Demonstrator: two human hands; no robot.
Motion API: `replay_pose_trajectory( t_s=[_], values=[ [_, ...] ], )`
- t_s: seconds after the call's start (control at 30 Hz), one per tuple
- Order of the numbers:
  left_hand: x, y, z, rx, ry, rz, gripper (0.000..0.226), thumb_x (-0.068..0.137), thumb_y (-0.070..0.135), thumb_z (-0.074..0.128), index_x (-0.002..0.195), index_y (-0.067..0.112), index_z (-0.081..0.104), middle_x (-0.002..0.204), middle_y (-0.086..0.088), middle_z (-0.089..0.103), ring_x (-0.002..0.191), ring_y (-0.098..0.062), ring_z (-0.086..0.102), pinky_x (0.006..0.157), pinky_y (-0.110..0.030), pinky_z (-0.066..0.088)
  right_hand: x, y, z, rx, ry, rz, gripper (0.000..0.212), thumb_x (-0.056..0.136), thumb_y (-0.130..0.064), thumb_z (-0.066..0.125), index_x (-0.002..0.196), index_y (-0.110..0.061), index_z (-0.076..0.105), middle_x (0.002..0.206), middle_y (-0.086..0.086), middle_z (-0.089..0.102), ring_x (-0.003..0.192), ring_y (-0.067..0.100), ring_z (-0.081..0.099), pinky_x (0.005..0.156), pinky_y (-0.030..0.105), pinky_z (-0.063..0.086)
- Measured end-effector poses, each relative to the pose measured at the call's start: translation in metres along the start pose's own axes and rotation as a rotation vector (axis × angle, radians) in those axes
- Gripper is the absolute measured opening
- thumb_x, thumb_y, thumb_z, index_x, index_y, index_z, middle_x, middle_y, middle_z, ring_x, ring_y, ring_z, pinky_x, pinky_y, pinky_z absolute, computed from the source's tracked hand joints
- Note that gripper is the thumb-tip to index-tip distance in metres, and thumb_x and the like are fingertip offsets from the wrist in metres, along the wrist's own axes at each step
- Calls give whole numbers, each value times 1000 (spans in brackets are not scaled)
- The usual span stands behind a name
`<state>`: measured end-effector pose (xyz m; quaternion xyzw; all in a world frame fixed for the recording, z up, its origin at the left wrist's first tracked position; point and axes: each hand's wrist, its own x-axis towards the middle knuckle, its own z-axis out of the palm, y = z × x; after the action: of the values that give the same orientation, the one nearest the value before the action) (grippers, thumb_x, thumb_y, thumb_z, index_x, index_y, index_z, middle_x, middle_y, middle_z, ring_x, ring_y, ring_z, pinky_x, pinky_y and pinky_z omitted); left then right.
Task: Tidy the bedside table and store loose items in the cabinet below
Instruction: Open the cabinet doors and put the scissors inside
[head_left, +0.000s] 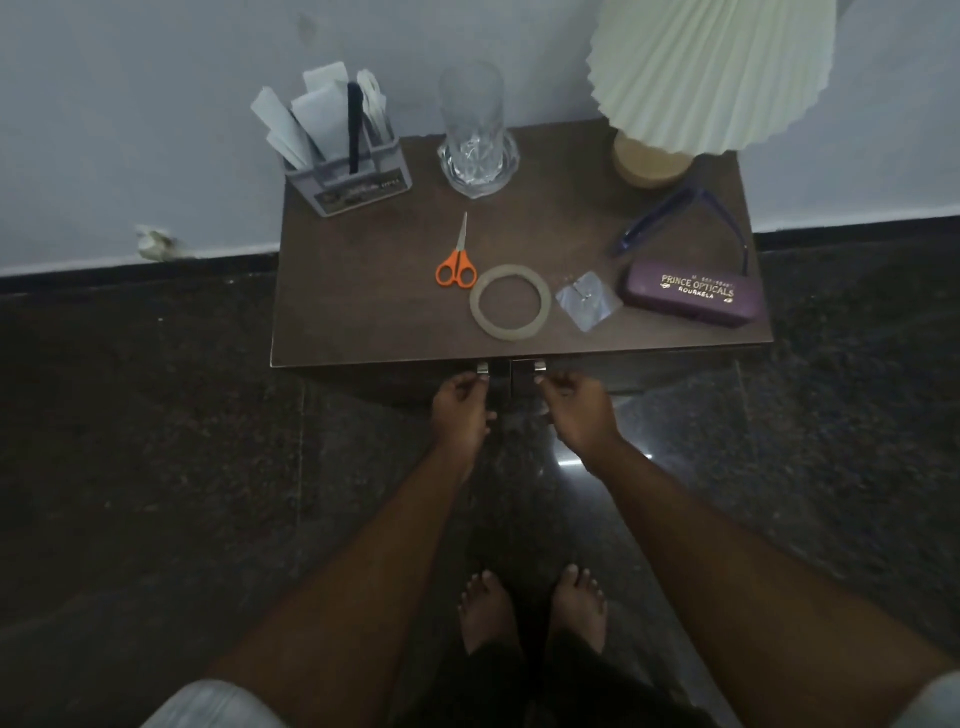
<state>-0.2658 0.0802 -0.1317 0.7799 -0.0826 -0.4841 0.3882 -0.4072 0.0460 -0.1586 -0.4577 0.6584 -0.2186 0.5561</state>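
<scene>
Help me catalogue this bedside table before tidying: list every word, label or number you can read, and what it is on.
"PRINCE OPTICALS": gold print on the purple spectacle case.
"ROURKELA": smaller line beneath it, same case.
Tiny line above "PRINCE OPTICALS": too small to read.
Label on the front of the paper holder: blurred, unreadable.
No other text shows.

Dim, bluish light throughout; the lampshade (711, 78) at upper right is brightest, the bedside table (363, 312) evenly lit. The dark floor (156, 467) shows one small white glare right of centre. Edges bend; detail is soft
</scene>
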Motion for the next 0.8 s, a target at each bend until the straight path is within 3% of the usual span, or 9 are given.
replay_pose_trajectory(
  t_s=[0.1, 0.2, 0.3, 0.5, 0.63, 0.73, 0.8],
  values=[
    [13, -13, 3, 6, 1, 54, 24, 102, 22, 58, 119, 8, 65, 95, -6, 67, 45, -8, 56, 40, -20, 39, 9, 14, 8, 46, 47, -43, 11, 93, -30, 71, 85, -23, 73, 78, -8, 76, 69, 11, 72, 65, 28, 57],
    [20, -23, 2, -9, 2, 119, 23, 100, 34, 61, 102, 13, 68, 77, -1, 64, 49, -13, 54, 47, -24, 39, 16, 27, 13, 74, 91, -110, 11, 93, -28, 70, 86, -21, 73, 78, -8, 74, 67, 5, 67, 59, 16, 51],
    [26, -33, 2, -6, 1, 173, 23, 100, 36, 60, 97, 15, 69, 80, -3, 66, 51, -13, 55, 50, -25, 42, 19, 37, 15, 143, 76, -147, 13, 93, -29, 71, 88, -18, 73, 79, -3, 74, 63, 10, 68, 53, 30, 57],
    [28, -46, 0, -21, -19, 271, 31, 102, 33, 58, 110, 6, 70, 94, -9, 70, 60, -15, 59, 63, -29, 45, 30, 49, 18, 127, 130, -215, 19, 89, -36, 74, 78, -21, 73, 67, -9, 71, 49, 8, 65, 51, 37, 61],
    [18, -54, -3, -68, -70, 276, 28, 105, 28, 53, 117, 7, 67, 111, -8, 72, 59, -13, 59, 49, -24, 40, 25, 43, 12, 40, 81, -177, 24, 90, -37, 72, 76, -18, 72, 63, -4, 71, 47, 16, 67, 57, 46, 63],
    [-3, -52, -12, -69, -140, 169, 27, 101, 43, 54, 105, 19, 66, 108, -1, 70, 68, -17, 65, 55, -27, 45, 12, 33, -2, -1, -26, -96, 26, 89, -39, 71, 85, -12, 73, 84, 9, 77, 60, 24, 72, 67, 51, 64],
    [-19, -47, -25, -5, -178, 82, 43, 90, 65, 57, 106, 26, 64, 107, 4, 70, 83, -22, 70, 65, -31, 51, -4, 29, -12, 16, -137, -4, 36, 87, -49, 69, 97, -14, 74, 100, 11, 76, 75, 26, 74, 64, 46, 64]
  ],
)
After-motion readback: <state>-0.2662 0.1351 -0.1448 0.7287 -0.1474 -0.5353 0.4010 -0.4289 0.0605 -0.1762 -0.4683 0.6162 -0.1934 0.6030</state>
